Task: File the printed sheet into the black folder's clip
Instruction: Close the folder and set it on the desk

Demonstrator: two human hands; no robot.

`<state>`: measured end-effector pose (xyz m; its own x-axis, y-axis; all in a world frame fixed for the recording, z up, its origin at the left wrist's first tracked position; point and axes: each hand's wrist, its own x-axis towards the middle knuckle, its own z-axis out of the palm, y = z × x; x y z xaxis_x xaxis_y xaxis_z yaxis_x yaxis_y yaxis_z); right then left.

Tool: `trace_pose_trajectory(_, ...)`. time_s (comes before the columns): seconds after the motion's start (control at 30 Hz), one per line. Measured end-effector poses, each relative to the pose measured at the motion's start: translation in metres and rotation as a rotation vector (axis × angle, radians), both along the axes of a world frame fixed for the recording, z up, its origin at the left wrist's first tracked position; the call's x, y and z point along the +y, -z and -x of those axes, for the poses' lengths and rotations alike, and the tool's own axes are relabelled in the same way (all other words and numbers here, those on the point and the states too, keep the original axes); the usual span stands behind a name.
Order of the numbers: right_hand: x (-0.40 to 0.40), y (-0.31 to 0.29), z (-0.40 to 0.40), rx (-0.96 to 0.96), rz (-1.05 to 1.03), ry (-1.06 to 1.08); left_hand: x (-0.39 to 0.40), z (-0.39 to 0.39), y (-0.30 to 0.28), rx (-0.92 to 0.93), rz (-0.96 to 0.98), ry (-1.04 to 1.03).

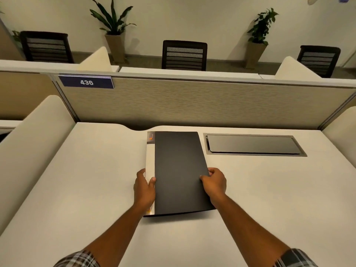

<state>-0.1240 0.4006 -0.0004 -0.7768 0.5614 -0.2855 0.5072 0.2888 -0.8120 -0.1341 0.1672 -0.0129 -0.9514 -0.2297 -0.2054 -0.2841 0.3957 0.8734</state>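
The black folder [179, 170] lies closed on the white desk [77, 180], its white spine strip along the left edge. My left hand [144, 187] grips the spine edge, thumb on top of the cover. My right hand [214, 182] pinches the right edge of the cover near its middle. No printed sheet and no clip show; the inside of the folder is hidden.
A grey cable hatch [254, 144] is set into the desk right of the folder. A fabric partition [192, 101] with a "436" sign [86, 82] stands behind. Low dividers flank the desk; chairs and potted plants stand beyond.
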Motion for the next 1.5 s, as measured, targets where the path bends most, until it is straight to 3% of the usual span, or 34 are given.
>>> trace_pose_trajectory(0.2, 0.006, 0.016, 0.047, -0.065, -0.063, -0.020, 0.009, 0.052, 0.020, 0.008, 0.212, 0.029)
trace_pose_trajectory(0.7, 0.010, 0.042, 0.080, -0.130, -0.339, -0.011, 0.012, 0.093, 0.035, 0.087, 0.211, 0.028)
trace_pose_trajectory(1.17, 0.020, 0.043, 0.066, -0.081, -0.305, -0.125, 0.009, 0.085, 0.025, 0.028, 0.175, 0.096)
trace_pose_trajectory(1.5, 0.012, 0.025, 0.017, -0.040, -0.258, -0.345, -0.007, 0.030, 0.018, 0.035, 0.242, 0.320)
